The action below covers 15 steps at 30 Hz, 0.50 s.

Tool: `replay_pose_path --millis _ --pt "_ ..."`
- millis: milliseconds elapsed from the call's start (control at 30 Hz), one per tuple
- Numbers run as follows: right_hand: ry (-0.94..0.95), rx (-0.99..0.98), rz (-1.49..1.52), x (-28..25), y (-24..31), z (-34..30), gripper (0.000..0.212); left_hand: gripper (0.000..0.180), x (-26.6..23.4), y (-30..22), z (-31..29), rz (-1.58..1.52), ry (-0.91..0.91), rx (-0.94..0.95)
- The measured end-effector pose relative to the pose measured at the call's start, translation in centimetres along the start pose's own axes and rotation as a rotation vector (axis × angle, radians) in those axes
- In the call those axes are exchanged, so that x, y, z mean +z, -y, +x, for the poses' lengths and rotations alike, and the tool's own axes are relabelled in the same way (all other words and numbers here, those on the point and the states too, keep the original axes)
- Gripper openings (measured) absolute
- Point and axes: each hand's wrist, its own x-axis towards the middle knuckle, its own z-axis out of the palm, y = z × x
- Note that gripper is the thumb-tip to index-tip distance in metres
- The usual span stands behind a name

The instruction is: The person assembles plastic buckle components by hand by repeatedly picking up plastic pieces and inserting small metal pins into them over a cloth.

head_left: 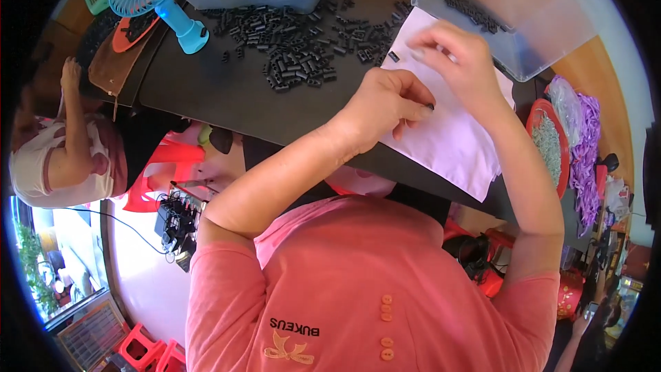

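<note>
Left hand (391,102), fingertips closed on a small black piece (430,106), over pink cloth (451,148); right hand (460,65) at its two o'clock, fingers half-curled (hold cannot be told); heap of similar pieces (296,65), ten o'clock.

Glare is spread at the lower left by a bright, rectangular framed opening (74,244); the pale pink fabric cloth (460,155) is well lit (only softly shaded), while outer straight edges are bent and corners blackened.
</note>
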Motion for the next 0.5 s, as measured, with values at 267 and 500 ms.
replay_pose_path --millis 267,500 --pt "0.191 -0.180 -0.490 7.9 -2.1 9.0 0.010 0.016 0.4 0.6 -0.4 0.229 0.008 0.137" --pt "0.324 -0.154 -0.658 10.0 -1.6 9.6 0.011 0.015 0.3 1.0 -0.1 0.343 0.061 0.191"
